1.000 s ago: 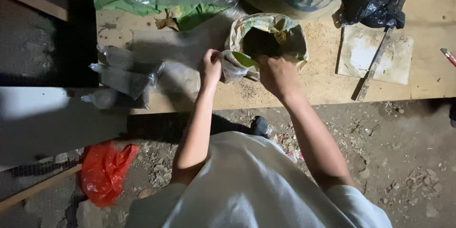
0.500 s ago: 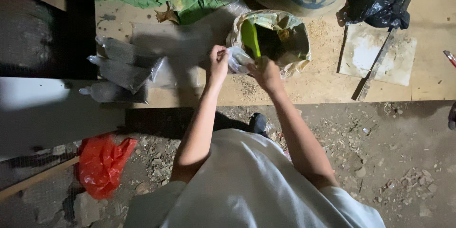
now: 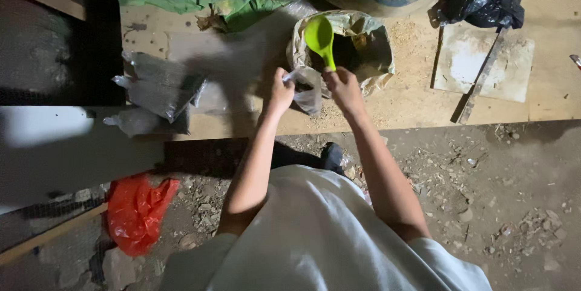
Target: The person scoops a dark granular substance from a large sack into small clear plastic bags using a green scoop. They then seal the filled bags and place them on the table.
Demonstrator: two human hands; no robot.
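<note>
Wooden tabletop (image 3: 411, 100) strewn with sawdust above a dirt floor | left hand (image 3: 281, 90) closed on the rim of a small clear plastic bag (image 3: 307, 88) at the tabletop's front edge | right hand (image 3: 342, 84) gripped around a green scoop (image 3: 321, 36), raised over an open sack (image 3: 357, 39) just behind the bag | filled bags (image 3: 154, 88) lie to the left
</note>
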